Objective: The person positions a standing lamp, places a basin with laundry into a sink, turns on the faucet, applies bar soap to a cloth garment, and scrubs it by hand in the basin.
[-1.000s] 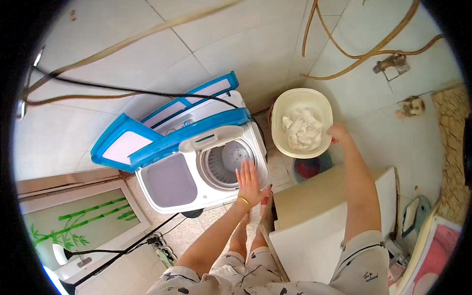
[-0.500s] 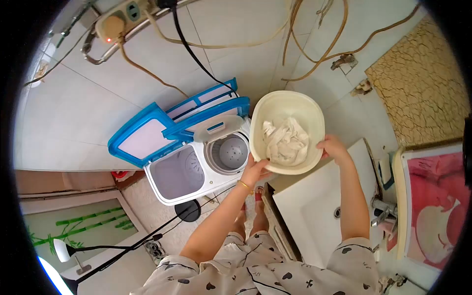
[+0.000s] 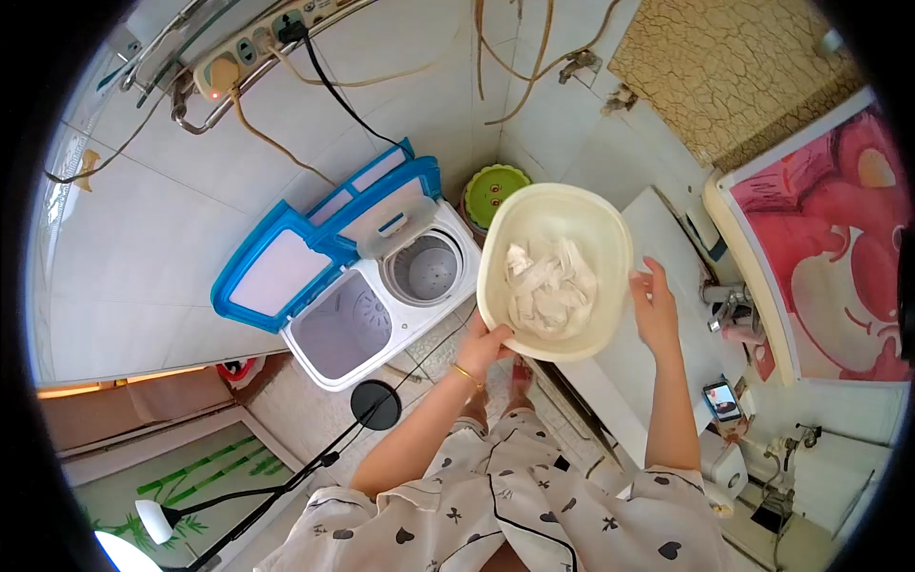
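A cream plastic basin (image 3: 548,210) is held up in front of me, with crumpled white cloth (image 3: 553,291) lying in it. My left hand (image 3: 481,351) is closed on the basin's lower left rim, thumb over the edge. At the basin's right side, my right hand (image 3: 655,310) has its fingers apart and appears off the rim. To the left stands a twin-tub washing machine (image 3: 405,324) with its blue-framed lids raised. Its round spin tub (image 3: 426,269) and larger wash tub (image 3: 341,324) are both uncovered.
A white washbasin counter (image 3: 615,396) with a faucet (image 3: 729,310) is at the right, a phone (image 3: 722,400) near it. Behind the basin is a round green lid (image 3: 496,191). A black lamp base (image 3: 376,405) sits before the machine; a power strip (image 3: 253,50) hangs above.
My right hand has let go of the basin's right rim and its fingers have spread. The view has turned right, bringing the green lid and phone into sight. My left hand keeps its grip.
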